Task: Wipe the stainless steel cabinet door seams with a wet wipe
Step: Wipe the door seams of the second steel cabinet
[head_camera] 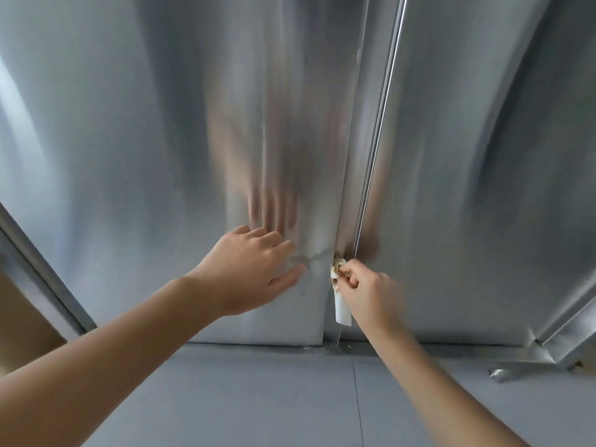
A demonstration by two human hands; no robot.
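The left forearm (113,359) and the right forearm (429,382) come in from the near edge and reach away toward the cabinet.

Beyond them, brushed steel fills most of the view: the left door (129,156) and the right door (467,156) stand side by side, their lower edges meeting a grey floor (258,398). Between the doors runs the seam (371,162), a narrow upright groove with a bright strip along it, leaning slightly left toward its foot.

The left hand (251,269) lies flat on the left door just beside the seam, fingers straight and spread, gripping nothing. It probably steadies the panel so it does not flex or swing under the rubbing.

The right hand (367,288) is low on the seam, not far above the floor. Its fingers curl and pinch the wet wipe (342,308), pushing the bunched upper end into the groove. That bunching likely makes a point narrow enough to enter the gap.

The wipe's long axis runs up and down, in line with the seam. Its crumpled top, stained yellowish brown, points up and into the groove; its clean white tail hangs loose, pointing down at the floor.
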